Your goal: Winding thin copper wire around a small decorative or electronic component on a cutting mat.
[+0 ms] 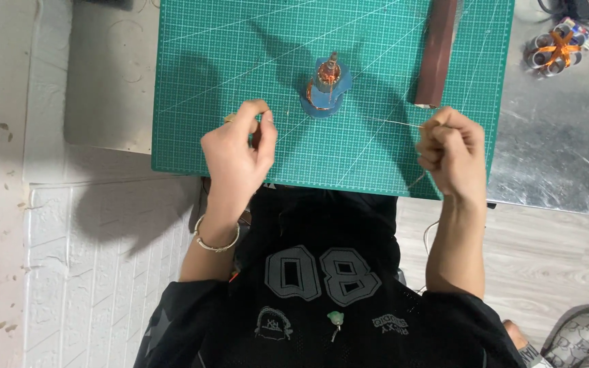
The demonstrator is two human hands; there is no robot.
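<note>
Left hand (238,146): thumb and forefinger pinched shut, other fingers curled; a fine wire seems to be nipped at the tips, though it cannot be made out clearly there.
Right hand (450,151): closed in a fist on the wire (393,123), which is seen running leftward from the knuckles, drawn taut.
Reason for hold: wire appears kept under tension between both hands, level with the coil.
Coil (324,90): copper winding on a blue stand, set upright mid-mat, just beyond the hands.
Cutting mat (199,82): green, gridded, laid on the table (547,150) as work surface.
Dark bar (438,51): brown, long, lying on the mat's right part.
Bundle (559,49): small cylinders tied with an orange band, far right on the table.
Bracelet (216,242): on the left wrist.
</note>
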